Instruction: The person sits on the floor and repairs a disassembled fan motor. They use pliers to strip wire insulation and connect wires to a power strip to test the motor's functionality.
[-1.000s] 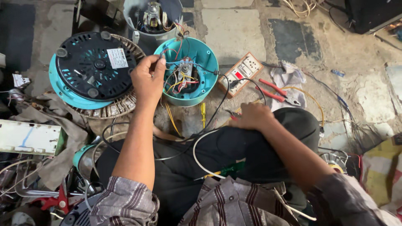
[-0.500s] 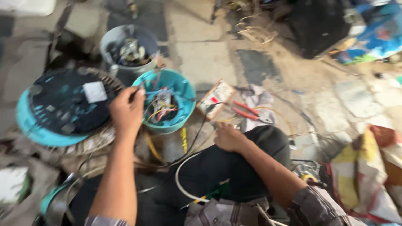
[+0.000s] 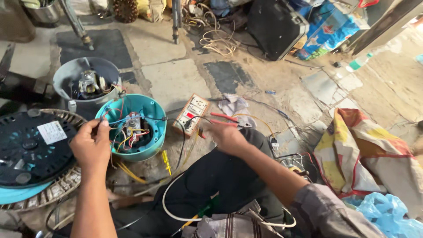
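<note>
— Moved rightward, has the right hand (image 3: 227,137)?
— Yes, reaching the switch board (image 3: 191,114); grip unclear. Left hand (image 3: 91,145) pinches thin wires at the round teal plastic housing (image 3: 132,128), open upward, left of the board.

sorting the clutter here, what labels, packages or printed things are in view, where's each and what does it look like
Sticker label: on the round black base plate at far left; white, roughly square, slightly tilted.
Printed package: top right on the floor beside the black case; blue, with red and white patches, crumpled.
Plastic bottle: right of the package, lying down; clear with a green band.
No screens or signs show.
</note>
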